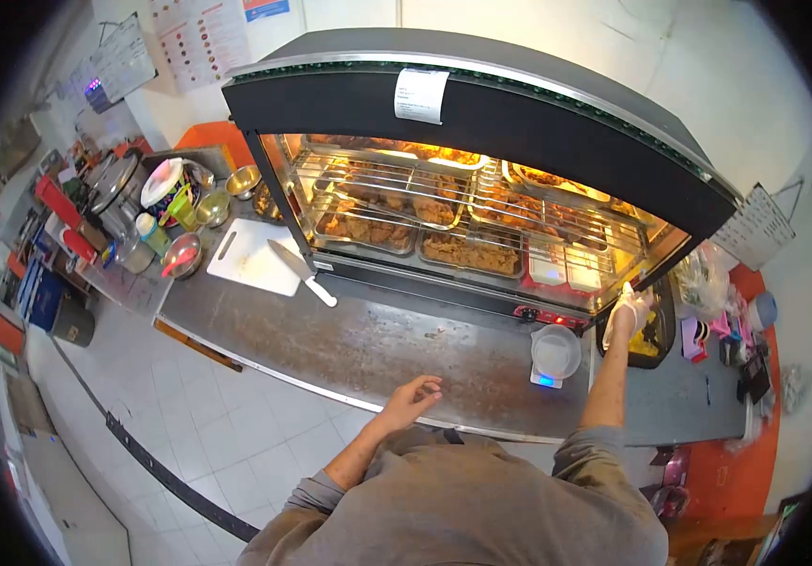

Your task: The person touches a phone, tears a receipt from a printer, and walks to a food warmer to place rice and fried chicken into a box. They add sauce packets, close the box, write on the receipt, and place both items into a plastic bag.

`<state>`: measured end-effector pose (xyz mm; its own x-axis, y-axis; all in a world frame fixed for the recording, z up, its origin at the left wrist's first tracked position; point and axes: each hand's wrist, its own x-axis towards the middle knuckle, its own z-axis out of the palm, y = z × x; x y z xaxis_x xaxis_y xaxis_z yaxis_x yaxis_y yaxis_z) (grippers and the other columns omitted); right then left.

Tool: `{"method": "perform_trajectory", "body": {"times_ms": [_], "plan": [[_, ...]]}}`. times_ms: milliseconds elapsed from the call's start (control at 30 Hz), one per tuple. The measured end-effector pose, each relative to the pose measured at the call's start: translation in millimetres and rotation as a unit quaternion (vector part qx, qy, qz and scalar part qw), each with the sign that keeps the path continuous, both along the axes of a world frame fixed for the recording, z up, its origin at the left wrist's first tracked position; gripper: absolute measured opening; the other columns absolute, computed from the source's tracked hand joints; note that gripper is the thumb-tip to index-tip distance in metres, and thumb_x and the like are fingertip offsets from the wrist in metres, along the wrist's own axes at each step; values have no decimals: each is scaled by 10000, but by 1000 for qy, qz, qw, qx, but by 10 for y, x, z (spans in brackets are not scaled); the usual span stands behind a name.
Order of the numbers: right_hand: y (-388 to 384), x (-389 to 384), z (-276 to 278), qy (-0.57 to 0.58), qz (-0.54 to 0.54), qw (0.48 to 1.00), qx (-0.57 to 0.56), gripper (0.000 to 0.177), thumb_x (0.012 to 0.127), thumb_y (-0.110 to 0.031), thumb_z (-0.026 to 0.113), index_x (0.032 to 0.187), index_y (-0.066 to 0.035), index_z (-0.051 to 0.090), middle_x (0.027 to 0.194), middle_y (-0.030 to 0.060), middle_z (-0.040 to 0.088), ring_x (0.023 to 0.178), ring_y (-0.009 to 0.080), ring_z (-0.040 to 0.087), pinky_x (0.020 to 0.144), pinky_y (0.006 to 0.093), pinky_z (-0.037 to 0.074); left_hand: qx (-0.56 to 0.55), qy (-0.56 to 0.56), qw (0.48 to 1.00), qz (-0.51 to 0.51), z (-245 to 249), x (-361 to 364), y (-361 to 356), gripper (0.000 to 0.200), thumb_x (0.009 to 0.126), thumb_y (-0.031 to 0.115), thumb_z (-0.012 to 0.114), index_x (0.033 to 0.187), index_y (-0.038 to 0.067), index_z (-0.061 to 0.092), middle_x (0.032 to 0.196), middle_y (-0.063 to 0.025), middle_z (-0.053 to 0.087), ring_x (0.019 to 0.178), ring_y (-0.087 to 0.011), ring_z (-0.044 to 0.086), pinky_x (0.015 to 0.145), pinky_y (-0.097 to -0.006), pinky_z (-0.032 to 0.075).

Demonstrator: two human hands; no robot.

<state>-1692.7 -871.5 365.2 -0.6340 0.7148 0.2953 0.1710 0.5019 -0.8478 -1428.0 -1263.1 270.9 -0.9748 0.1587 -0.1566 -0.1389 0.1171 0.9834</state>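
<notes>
My left hand (410,404) hovers over the counter's front edge with its fingers loosely bent and nothing in them. On the right, my right hand (628,311) wears a thin pale glove and reaches to the lower right corner of the lit food warmer (396,266). Its fingers are too small and blurred to make out. Just beyond and below it lies a black tray (661,351) with yellow food in it. Beside my right forearm, a clear round tub (557,351) stands on a small digital scale (545,381) with a lit blue display.
Fried pieces of food fill several trays (470,253) on the warmer's racks. A knife (304,274) lies partly on a white cutting board (257,257) to the left. Bowls (182,255) and bottles crowd the counter's left end. A tape dispenser (695,341) sits far right.
</notes>
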Motion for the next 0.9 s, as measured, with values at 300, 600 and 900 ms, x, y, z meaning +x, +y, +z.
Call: {"method": "perform_trajectory", "body": {"times_ms": [300,600,900], "plan": [[-405,110,84,117,90,980,-136,248,898,-92,634,1129,-34,563,974,73,624,837,165,596,719,301,512,17,-13,997,71,-98,-94,219,363,917,225,654,1241,83,573,1084,-61,638,887,-144,594,788,-289,483],[-312,227,-242,-7,420,880,224,372,889,-286,590,1201,-85,612,941,138,667,904,300,632,826,401,492,-18,-47,998,31,-104,-211,272,363,939,184,620,1275,70,545,1154,-60,610,989,-132,560,802,-266,457],[-280,-140,-873,-69,137,985,81,290,764,-290,658,964,-79,671,930,131,678,916,306,636,842,415,489,-46,-54,995,63,-72,35,110,391,913,251,657,1249,73,567,1144,-81,622,990,-174,590,800,-304,481]]}}
